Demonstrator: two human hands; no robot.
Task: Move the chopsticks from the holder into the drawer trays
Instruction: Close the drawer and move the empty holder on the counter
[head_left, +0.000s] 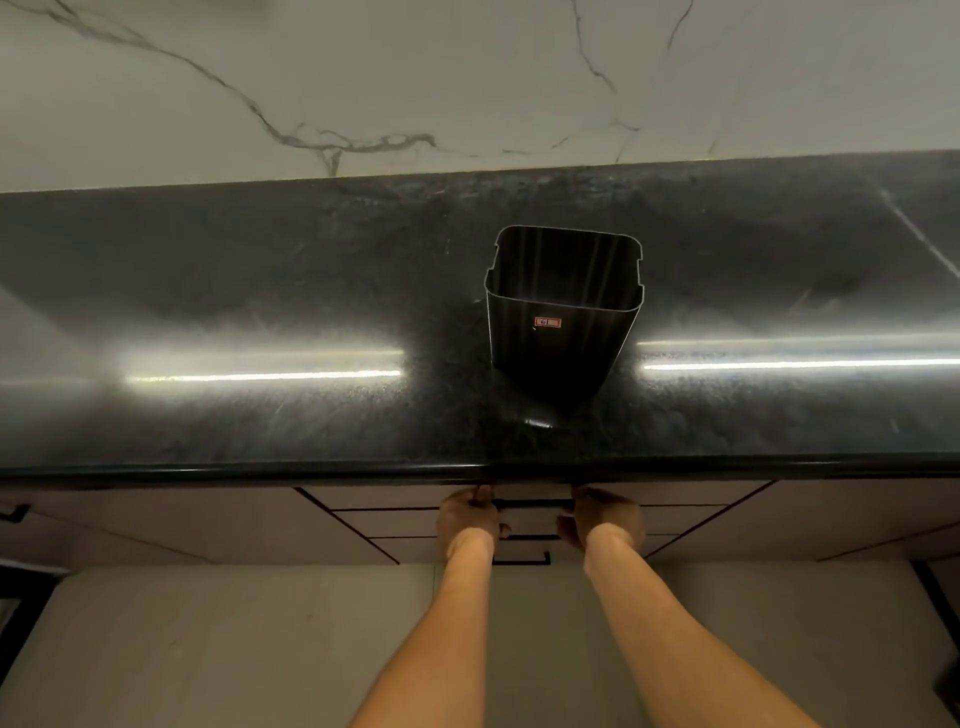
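A black square holder (561, 332) with a small red label stands upright in the middle of the dark countertop (260, 291). No chopsticks show in its open mouth. Below the counter's front edge, my left hand (470, 517) and my right hand (602, 517) both rest at the black handle (532, 503) of the top drawer (395, 499), one at each end. The fingers curl around the bar. The drawer front sits flush and shut; no trays are visible.
A white marble backsplash (467, 78) rises behind the counter. Two more drawers with black handles (524, 560) lie below the top one, with cabinet doors to either side. Pale floor tiles (234, 649) spread beneath my arms.
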